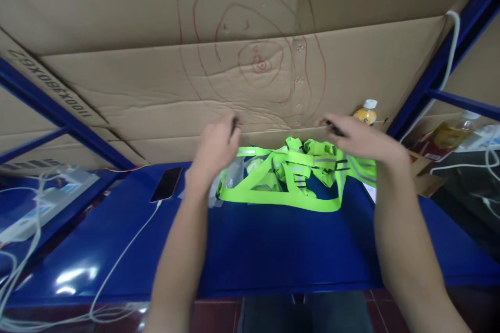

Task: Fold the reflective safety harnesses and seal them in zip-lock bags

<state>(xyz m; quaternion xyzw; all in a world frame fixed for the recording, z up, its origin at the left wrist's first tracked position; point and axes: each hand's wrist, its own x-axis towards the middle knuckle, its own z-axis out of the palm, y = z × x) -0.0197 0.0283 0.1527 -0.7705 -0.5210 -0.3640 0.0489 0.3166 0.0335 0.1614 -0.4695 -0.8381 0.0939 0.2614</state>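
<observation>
A bundle of neon yellow-green reflective straps, with grey bands and black fittings, lies on the blue table in front of me. My left hand is raised over its left end, fingers closed on a small black piece. Above the right end, my right hand pinches another small black piece. Both pieces are too blurred to name, and I cannot tell whether they join the straps. Some clear plastic lies partly under the left side of the bundle.
A phone on a white cable lies at left, near a power strip. Cardboard with red drawn rings stands behind the blue table. Bottles, one with an orange label, stand at right by the blue frame.
</observation>
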